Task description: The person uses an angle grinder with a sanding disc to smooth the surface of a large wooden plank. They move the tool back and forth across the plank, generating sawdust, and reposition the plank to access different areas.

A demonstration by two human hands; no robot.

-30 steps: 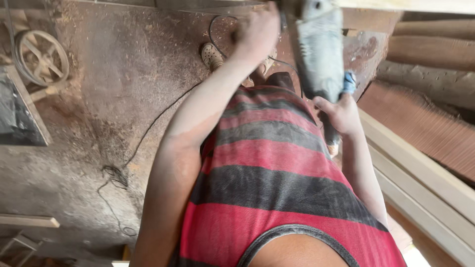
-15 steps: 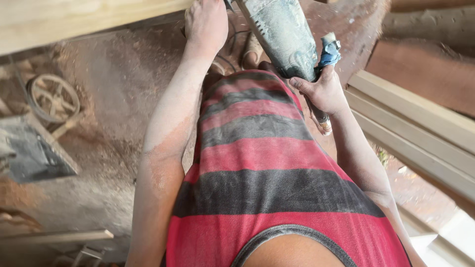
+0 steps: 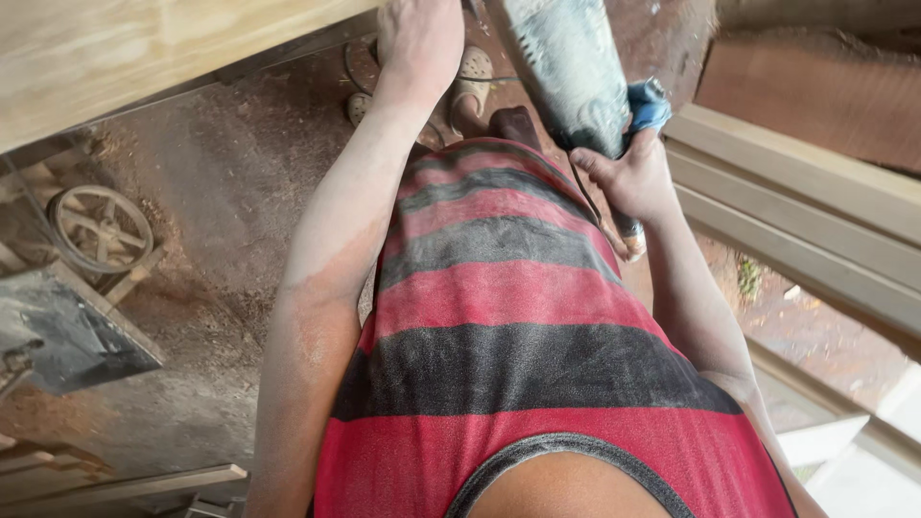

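Note:
I look down my own red and grey striped shirt (image 3: 518, 364). My right hand (image 3: 628, 177) grips the rear handle of a dusty grey-blue power tool (image 3: 566, 67) that points away from me towards the top of the view. My left hand (image 3: 420, 38) reaches forward at the top edge, just left of the tool's body and beside the edge of a pale wooden board (image 3: 144, 58). Its fingers are cut off by the frame, so what it holds is hidden. Both forearms are coated in fine dust.
The floor (image 3: 221, 192) is covered in sawdust. A spoked metal wheel (image 3: 101, 228) and a dark metal sheet (image 3: 67, 336) lie at the left. Long wooden planks (image 3: 796, 221) are stacked at the right. A sandalled foot (image 3: 472, 82) shows below the tool.
The view has shifted, and the pale board has come into sight at the top left. Both hands and the tool sit further left in the picture, with the right-hand grip unchanged.

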